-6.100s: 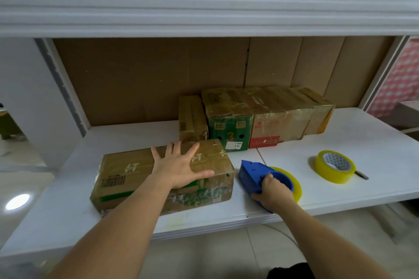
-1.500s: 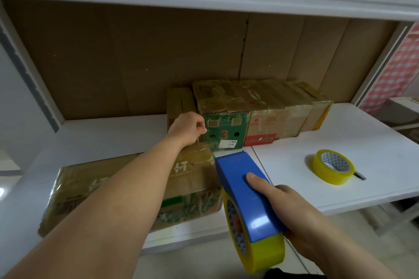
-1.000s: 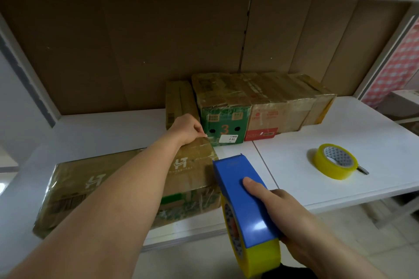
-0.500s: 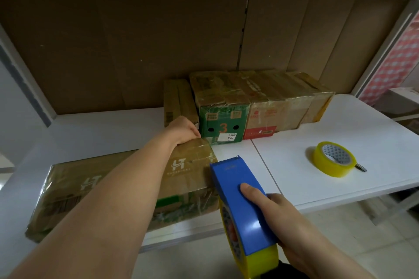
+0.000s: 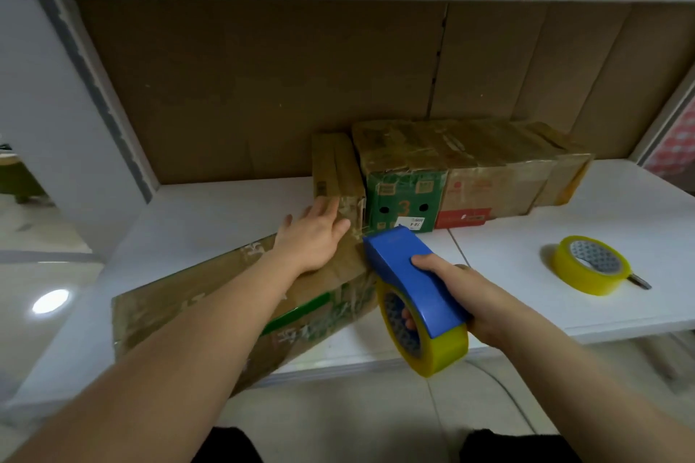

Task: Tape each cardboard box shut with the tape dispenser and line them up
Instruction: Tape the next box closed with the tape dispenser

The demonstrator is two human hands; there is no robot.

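While the long tape-wrapped cardboard box (image 5: 210, 312) is lying slantwise across the front of the white shelf (image 5: 564, 222), the left hand (image 5: 314, 237) is resting flat on its far right end with fingers straight and spread, fingertips touching the narrow brown box (image 5: 333, 165) standing behind. The right hand (image 5: 462, 293) is gripping the blue tape dispenser (image 5: 411, 274), fingers curling through the yellow tape roll's (image 5: 440, 353) core, and is holding its front edge just beside the long box's right end. At the back, the green box marked 3 (image 5: 404, 199) and further taped boxes (image 5: 496, 177) are sitting side by side. A spare yellow tape roll (image 5: 590, 265) is lying well apart on the right.
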